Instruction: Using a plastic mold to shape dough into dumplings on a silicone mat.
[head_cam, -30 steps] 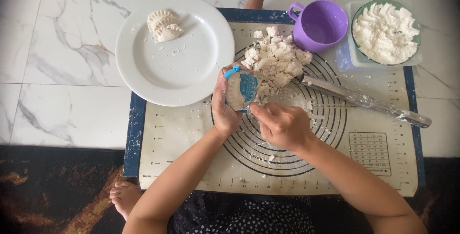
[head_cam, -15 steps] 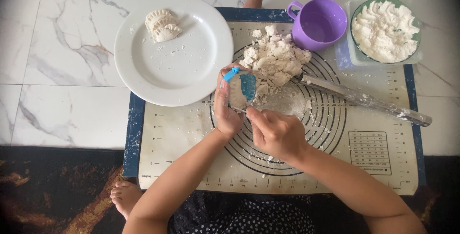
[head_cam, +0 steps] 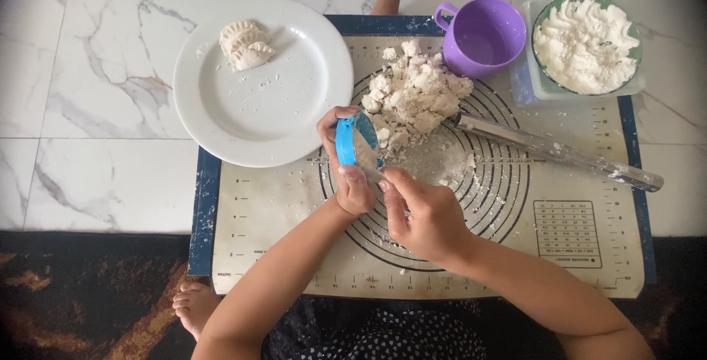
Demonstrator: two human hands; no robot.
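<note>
A home setting is indicated by the marble floor (head_cam: pixel 88 109), a patterned rug (head_cam: pixel 88 294), and a baking mat (head_cam: pixel 574 271) laid out for dough work.

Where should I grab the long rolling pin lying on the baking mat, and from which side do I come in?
Grip the long flour-dusted rolling pin near its bare lower-right end, coming from above and the right. It lies flat and slanted on the beige baking mat, and its upper-left end is close against the crumbly dough pile; the right end looks unobstructed.
</note>
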